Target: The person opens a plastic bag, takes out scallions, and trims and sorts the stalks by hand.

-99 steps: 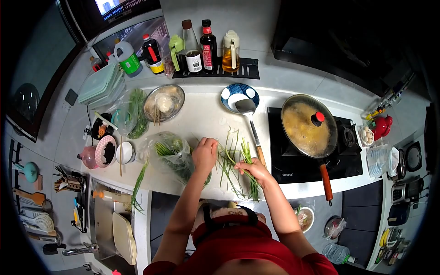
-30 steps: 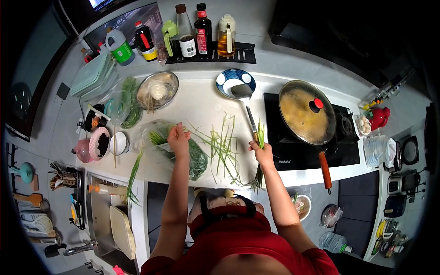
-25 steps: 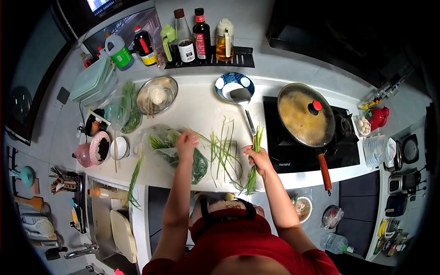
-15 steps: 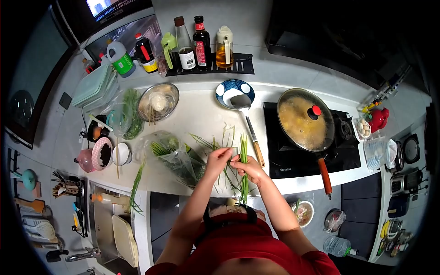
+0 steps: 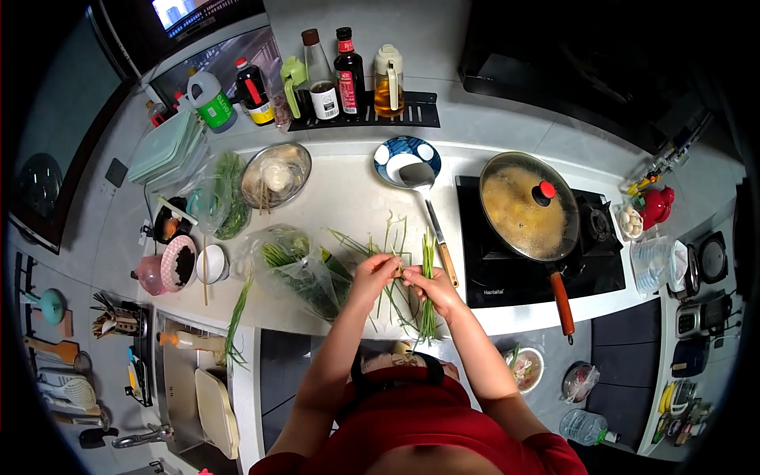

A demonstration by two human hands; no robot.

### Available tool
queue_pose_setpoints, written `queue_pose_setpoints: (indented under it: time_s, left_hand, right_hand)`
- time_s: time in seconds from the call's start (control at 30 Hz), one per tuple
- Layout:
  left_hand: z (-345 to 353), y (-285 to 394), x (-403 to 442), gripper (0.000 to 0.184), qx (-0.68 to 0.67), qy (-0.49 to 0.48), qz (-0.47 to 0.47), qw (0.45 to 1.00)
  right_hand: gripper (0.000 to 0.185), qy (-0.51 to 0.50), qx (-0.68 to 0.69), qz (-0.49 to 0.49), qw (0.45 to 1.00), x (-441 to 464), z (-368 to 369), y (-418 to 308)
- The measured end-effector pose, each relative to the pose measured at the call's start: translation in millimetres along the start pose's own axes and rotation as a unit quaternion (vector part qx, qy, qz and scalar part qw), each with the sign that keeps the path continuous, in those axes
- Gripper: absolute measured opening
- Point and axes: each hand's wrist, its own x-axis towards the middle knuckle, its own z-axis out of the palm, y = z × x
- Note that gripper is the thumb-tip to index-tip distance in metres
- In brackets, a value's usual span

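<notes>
My right hand is wrapped round an upright bunch of thin chives. Their ends stick out above and below the fist. Close beside it, my left hand is pinched, its fingertips meeting those of the right. What it grips is too small to make out. Around and under the hands, loose chive stalks lie scattered on the white counter. Left of them is a clear plastic bag with greens inside.
On the right, a lidded pan sits on the black stove. A spatula leans on a blue patterned plate. A metal bowl and another bag of greens stand at the back left. The sink lies lower left.
Both hands have stayed close together at nearly the same spot. The bunch of chives in my right hand has shifted slightly right, and its lower ends hang a little higher.
</notes>
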Motion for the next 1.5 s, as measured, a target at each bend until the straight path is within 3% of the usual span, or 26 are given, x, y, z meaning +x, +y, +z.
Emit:
queue_pose_setpoints:
  time_s: [0.17, 0.27, 0.37, 0.47, 0.6, 0.63, 0.73, 0.77, 0.87, 0.9, 1.0, 1.03, 1.13, 1.27, 1.4, 1.5]
  left_hand:
    - [-1.8, -24.3, 2.8, 0.014, 0.038, -0.03, 0.1, 0.994]
    - [-8.4, -32.5, 6.8, 0.011, 0.146, 0.052, 0.147, 0.977]
    - [-11.0, -8.1, -2.3, 0.005, 0.366, 0.125, 0.263, 0.884]
    - [-24.4, -8.4, 10.1, 0.004, 0.39, 0.157, 0.325, 0.847]
    - [-42.6, -7.0, 22.9, 0.006, 0.402, 0.187, 0.332, 0.833]
    - [-46.5, -8.2, 25.5, 0.009, 0.462, 0.188, 0.389, 0.774]
    - [-29.2, -9.6, 19.8, 0.013, 0.372, 0.142, 0.37, 0.84]
    - [-17.7, -5.1, 9.9, 0.016, 0.275, 0.099, 0.255, 0.922]
    - [-4.5, -6.3, 0.8, 0.016, 0.085, -0.012, 0.089, 0.992]
    - [-0.8, -10.3, 1.4, 0.013, 0.051, -0.001, 0.13, 0.99]
    - [-0.3, -13.6, 1.7, 0.013, 0.064, 0.027, 0.11, 0.991]
    - [-1.1, -13.1, 1.5, 0.012, 0.085, 0.029, 0.105, 0.99]
    - [-0.9, -2.8, -3.1, 0.012, 0.111, 0.02, 0.098, 0.989]
    - [1.7, -2.2, -3.2, 0.012, 0.099, 0.002, 0.099, 0.99]
    - [3.7, 2.1, -4.4, 0.013, 0.061, -0.023, 0.07, 0.995]
    - [-0.1, 1.9, -2.3, 0.015, 0.037, -0.094, 0.068, 0.993]
  right_hand:
    - [0.014, 0.065, 0.025, -0.032, 0.997, 1.6, 3.9, 0.4]
    - [0.012, 0.09, 0.024, -0.018, 0.995, -1.1, 5.2, -3.7]
    - [0.01, 0.09, 0.013, -0.005, 0.996, -2.7, 2.8, -5.1]
    - [0.011, 0.064, 0.022, 0.005, 0.998, -5.0, -0.2, -5.4]
    - [0.013, 0.022, 0.083, 0.031, 0.996, -7.6, -4.3, -5.1]
    - [0.013, 0.009, 0.107, 0.04, 0.993, -8.2, -4.5, -6.2]
    - [0.015, -0.01, 0.157, 0.051, 0.986, -5.4, -5.1, -3.1]
    - [0.016, -0.025, 0.167, 0.057, 0.984, -6.0, -4.4, -3.8]
    - [0.02, -0.044, 0.165, 0.059, 0.984, -3.1, -0.6, 0.7]
    - [0.025, -0.057, 0.128, 0.05, 0.989, -3.1, -0.3, 1.1]
    - [0.027, 0.073, 0.023, 0.01, 0.997, -3.0, 10.2, 0.9]
    - [0.028, 0.077, -0.046, -0.118, 0.989, 3.0, 5.8, 10.8]
    - [0.028, 0.07, -0.129, -0.16, 0.976, 4.8, 4.1, 7.6]
    - [0.024, -0.037, -0.141, -0.198, 0.969, 5.5, 5.4, 11.3]
    - [0.022, -0.031, -0.062, -0.148, 0.986, 4.9, 10.1, 8.6]
    - [0.02, -0.044, 0.055, -0.059, 0.996, 0.6, 9.6, 3.7]
